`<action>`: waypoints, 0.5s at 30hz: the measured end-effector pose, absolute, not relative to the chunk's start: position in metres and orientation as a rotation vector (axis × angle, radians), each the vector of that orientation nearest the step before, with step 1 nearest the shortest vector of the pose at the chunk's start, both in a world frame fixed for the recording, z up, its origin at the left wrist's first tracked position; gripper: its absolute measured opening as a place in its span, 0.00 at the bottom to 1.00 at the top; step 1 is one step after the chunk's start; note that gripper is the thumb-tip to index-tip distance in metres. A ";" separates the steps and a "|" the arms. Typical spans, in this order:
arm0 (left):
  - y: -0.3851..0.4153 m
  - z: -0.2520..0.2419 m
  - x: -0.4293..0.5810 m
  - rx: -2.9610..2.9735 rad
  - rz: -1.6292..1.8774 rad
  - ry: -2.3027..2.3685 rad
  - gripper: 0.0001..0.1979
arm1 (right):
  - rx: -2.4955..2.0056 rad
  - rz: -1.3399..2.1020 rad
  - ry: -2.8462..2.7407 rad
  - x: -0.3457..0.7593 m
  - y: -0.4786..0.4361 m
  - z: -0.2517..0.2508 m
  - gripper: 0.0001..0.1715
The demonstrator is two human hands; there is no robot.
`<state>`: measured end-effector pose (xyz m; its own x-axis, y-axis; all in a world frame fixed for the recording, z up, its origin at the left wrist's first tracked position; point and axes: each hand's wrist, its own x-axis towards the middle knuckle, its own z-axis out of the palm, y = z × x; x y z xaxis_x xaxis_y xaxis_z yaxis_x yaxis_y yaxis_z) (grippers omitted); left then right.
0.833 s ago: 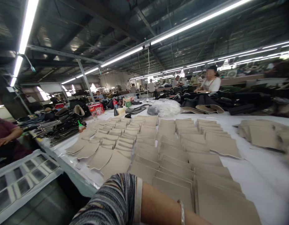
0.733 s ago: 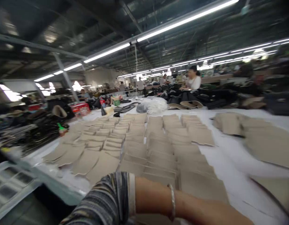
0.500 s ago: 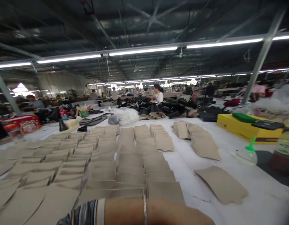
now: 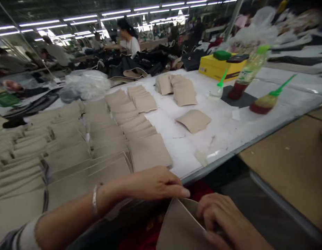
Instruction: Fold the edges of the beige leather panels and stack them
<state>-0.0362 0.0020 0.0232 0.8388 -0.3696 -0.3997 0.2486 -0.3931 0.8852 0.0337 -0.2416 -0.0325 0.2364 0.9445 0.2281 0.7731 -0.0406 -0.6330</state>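
Low in front of me is a beige panel [image 4: 180, 227] of leather-like sheet with a pale edge. My right hand [image 4: 220, 217] grips its right side, fingers bent around the edge. At the panel's top corner, my left hand [image 4: 155, 184] pinches with thumb and fingers close together; a silver bracelet circles that wrist. Rows of overlapping beige panels [image 4: 150, 151] cover the left of the white table [image 4: 187, 156]. One loose beige panel [image 4: 194, 121] lies apart, right of the rows, and a smaller stack of panels [image 4: 183, 91] sits behind it.
Toward the back right stand a yellow box [image 4: 213, 67], a bottle with dark red liquid [image 4: 246, 78] and a green-tipped squeeze bottle [image 4: 265, 102]. Clear plastic bags [image 4: 84, 85] and dark pieces [image 4: 161, 57] lie at the back. A person [image 4: 131, 41] works beyond them.
The view has turned down and to the right. The left forearm, earlier across the bottom edge, now shows with its hand at a panel; my right hand has come into view holding that panel.
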 end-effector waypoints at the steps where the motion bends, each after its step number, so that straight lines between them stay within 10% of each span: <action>1: 0.002 0.027 -0.041 1.931 -0.670 -0.107 0.18 | -1.875 0.390 -1.523 0.034 -0.241 -0.030 0.10; 15: -0.012 0.001 -0.064 2.196 -0.531 -0.043 0.08 | -1.823 0.616 -1.349 0.039 -0.230 -0.045 0.08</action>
<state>-0.0636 -0.0124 0.0014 0.9089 -0.2117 -0.3592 0.1512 -0.6355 0.7571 0.0386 -0.2300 -0.0454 0.3220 0.9447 0.0623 0.5716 -0.1415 -0.8083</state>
